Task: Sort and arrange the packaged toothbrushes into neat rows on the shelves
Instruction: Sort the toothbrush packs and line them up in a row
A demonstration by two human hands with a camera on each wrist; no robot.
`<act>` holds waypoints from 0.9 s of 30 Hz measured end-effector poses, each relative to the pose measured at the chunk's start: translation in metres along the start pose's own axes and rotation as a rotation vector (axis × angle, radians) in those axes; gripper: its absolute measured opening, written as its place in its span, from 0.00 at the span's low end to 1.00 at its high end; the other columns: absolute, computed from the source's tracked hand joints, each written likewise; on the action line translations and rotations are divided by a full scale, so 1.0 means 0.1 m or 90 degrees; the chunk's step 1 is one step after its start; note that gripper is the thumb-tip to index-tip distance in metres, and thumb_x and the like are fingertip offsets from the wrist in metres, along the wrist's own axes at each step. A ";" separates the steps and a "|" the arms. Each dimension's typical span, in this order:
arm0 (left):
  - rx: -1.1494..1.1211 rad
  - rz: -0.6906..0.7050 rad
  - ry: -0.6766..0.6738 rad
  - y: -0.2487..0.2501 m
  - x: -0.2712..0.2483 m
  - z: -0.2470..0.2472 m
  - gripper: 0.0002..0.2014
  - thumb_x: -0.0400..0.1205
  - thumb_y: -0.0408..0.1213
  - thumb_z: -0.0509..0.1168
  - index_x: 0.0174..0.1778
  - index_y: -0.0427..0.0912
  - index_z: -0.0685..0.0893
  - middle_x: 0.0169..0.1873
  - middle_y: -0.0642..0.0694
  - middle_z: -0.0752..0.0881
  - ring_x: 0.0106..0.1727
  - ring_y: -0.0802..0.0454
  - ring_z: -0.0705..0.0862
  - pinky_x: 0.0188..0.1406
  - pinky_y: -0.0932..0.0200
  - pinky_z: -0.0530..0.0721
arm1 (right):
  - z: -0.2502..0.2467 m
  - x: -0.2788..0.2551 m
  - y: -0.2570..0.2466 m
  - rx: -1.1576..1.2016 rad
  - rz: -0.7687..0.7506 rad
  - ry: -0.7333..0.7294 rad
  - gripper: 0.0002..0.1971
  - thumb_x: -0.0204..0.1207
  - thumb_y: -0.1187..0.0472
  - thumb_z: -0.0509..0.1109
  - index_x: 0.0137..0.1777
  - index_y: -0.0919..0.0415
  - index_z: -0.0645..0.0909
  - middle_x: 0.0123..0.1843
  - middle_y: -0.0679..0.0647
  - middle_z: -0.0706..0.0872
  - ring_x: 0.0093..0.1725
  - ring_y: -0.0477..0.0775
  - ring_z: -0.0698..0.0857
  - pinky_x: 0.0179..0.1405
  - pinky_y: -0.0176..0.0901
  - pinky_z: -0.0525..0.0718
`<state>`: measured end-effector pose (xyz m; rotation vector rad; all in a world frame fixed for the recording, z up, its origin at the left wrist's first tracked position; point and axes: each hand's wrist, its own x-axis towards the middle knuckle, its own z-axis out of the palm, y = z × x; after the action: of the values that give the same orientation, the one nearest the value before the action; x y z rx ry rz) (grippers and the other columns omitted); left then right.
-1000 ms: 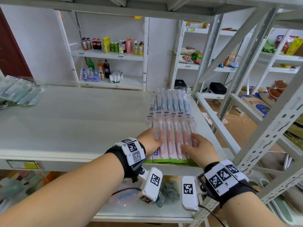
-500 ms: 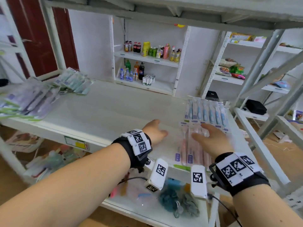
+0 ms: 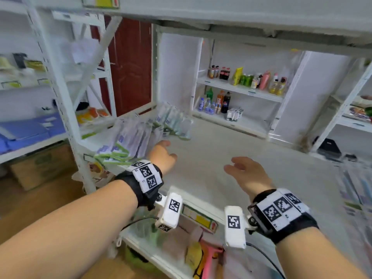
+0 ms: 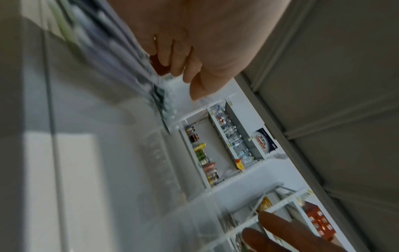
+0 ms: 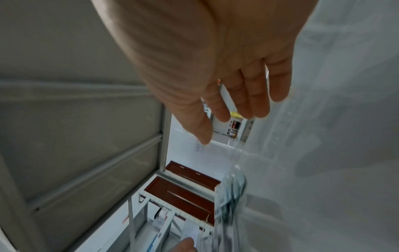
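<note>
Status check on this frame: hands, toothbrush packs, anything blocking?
Left hand open, empty, beside the purple packs. Right hand open, empty, over bare shelf. Green-tinted packs heaped behind. Nothing blocking.

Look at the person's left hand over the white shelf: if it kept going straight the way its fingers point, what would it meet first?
Probably the purple-packaged toothbrushes heaped at the shelf's left end. The left hand is open, empty, and close beside them; the blurred pictures leave the exact gap unclear.
</note>
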<state>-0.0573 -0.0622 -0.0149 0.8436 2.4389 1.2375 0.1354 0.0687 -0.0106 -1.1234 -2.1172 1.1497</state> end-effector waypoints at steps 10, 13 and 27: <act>0.272 -0.043 0.086 -0.88 1.06 -1.23 0.26 0.77 0.49 0.65 0.72 0.47 0.75 0.68 0.38 0.78 0.68 0.35 0.75 0.65 0.47 0.77 | 1.61 0.56 -0.86 0.083 0.073 -0.126 0.23 0.75 0.55 0.72 0.67 0.66 0.76 0.51 0.61 0.87 0.34 0.50 0.84 0.35 0.41 0.81; 0.259 0.003 0.029 -0.94 1.23 -1.33 0.15 0.78 0.45 0.66 0.54 0.39 0.83 0.52 0.39 0.85 0.55 0.39 0.82 0.46 0.56 0.77 | 1.84 0.65 -0.94 0.006 0.071 -0.139 0.20 0.77 0.55 0.69 0.60 0.72 0.80 0.47 0.63 0.87 0.34 0.55 0.82 0.34 0.44 0.80; 0.239 0.013 0.007 -0.97 1.29 -1.40 0.22 0.79 0.32 0.60 0.17 0.41 0.64 0.18 0.46 0.66 0.21 0.50 0.65 0.20 0.58 0.58 | 1.96 0.80 -0.89 0.015 0.098 -0.164 0.12 0.75 0.66 0.67 0.30 0.66 0.80 0.18 0.54 0.74 0.18 0.51 0.72 0.21 0.39 0.72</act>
<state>-0.2635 -0.1185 -0.0076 0.9574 2.7219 0.7988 -0.0869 0.0191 -0.0371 -1.2001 -2.2305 1.4554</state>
